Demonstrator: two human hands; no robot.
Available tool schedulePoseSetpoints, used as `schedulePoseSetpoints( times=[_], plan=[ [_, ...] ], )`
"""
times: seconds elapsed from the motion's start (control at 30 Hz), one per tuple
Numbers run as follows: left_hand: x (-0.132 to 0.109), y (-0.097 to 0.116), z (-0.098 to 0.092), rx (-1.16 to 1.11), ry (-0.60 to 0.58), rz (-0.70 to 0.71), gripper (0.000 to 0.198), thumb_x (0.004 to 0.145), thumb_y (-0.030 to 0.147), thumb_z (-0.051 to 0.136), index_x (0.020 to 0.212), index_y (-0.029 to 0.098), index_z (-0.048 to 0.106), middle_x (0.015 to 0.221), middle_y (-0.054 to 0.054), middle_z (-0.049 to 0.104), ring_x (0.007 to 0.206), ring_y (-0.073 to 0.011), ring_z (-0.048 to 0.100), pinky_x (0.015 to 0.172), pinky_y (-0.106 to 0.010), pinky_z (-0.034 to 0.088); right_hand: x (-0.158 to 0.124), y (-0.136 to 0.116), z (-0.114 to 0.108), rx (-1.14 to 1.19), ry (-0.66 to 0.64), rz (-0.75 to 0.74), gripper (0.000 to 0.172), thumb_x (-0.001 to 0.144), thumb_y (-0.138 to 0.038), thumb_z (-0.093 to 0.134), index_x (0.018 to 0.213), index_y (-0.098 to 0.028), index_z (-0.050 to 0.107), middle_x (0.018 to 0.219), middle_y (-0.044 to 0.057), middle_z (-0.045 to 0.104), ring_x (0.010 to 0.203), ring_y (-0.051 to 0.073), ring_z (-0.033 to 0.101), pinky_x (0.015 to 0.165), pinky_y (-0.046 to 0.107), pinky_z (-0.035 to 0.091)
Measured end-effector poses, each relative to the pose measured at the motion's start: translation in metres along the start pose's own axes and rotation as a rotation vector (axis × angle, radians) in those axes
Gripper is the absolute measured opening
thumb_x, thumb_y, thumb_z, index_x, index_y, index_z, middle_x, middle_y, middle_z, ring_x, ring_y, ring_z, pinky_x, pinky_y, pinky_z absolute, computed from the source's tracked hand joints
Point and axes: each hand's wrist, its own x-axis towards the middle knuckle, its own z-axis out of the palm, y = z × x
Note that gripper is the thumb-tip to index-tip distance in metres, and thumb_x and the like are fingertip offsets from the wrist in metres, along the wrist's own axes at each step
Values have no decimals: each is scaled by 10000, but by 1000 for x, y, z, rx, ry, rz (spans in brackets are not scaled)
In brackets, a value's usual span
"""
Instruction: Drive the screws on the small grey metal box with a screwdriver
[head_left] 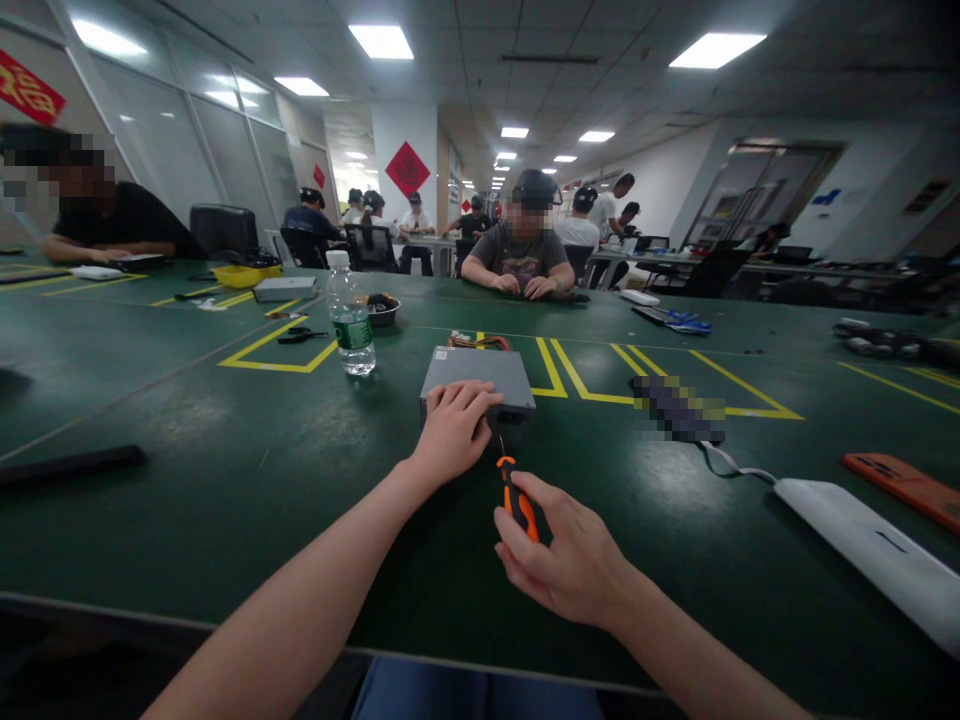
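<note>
- We see the left hand (454,430) lying palm down on the near left corner of the grey metal box (487,375); its fingers are close together and slightly bent over the top plate.
- The grey metal box stands flat on the green table (225,470), straight in front of the person.
- The right hand (566,560) is just before the box on the near side, with its fingers wrapped around the orange and black handle of a screwdriver (516,500).
- The thin shaft of the screwdriver points up to the near wall of the box, beside the left thumb; we cannot tell if the tip touches the metal.
- Behind the box we notice a bundle of coloured wires (480,342) that comes out at its far edge.
- To the left of the box, a little farther away, a water bottle (350,320) with a green label stands upright.
- To the right of the box, well apart, a white power strip (862,545) lies on the table with its cable towards the box.
- Far behind the box, another person (521,255) sits at the opposite side of the table, both hands on it.
</note>
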Motion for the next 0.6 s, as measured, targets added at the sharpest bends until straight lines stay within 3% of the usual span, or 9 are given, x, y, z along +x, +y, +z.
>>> schedulePoseSetpoints(
  times=[0.13,0.27,0.37,0.5,0.6],
  plan=[
    [0,1,0,1,-9,-12,341,804,146,469,1114,260,556,1237,-14,560,1163,-206,444,958,-397,292,0,0,1,-151,3,-21,225,829,-91,523,1042,-163,523,1013,142,605,909,190,606,768,303,500],
    [0,1,-1,-4,-4,-12,342,806,143,463,1114,260,555,1232,-15,563,1165,-207,443,959,-400,292,6,1,-3,-275,47,-23,119,842,-176,593,952,-176,548,908,98,667,747,144,618,715,292,451],
    [0,1,-1,-3,-9,-8,342,805,142,461,1113,259,553,1230,-14,566,1168,-207,443,957,-402,291,7,1,-5,-272,48,14,131,866,-272,577,956,-185,541,805,73,660,674,141,601,691,303,421],
    [0,0,-1,-1,-15,-14,352,800,142,468,1120,261,550,1238,-15,562,1169,-208,442,959,-402,289,4,-1,-3,-250,-6,48,140,885,-256,485,1007,-195,516,882,108,639,762,187,602,727,351,424],
    [0,1,0,2,-15,-15,351,801,142,465,1122,260,547,1239,-14,563,1169,-205,445,959,-400,285,3,-2,-1,-260,15,22,164,844,-202,536,1005,-173,525,923,118,637,783,184,588,726,337,421]
  ],
)
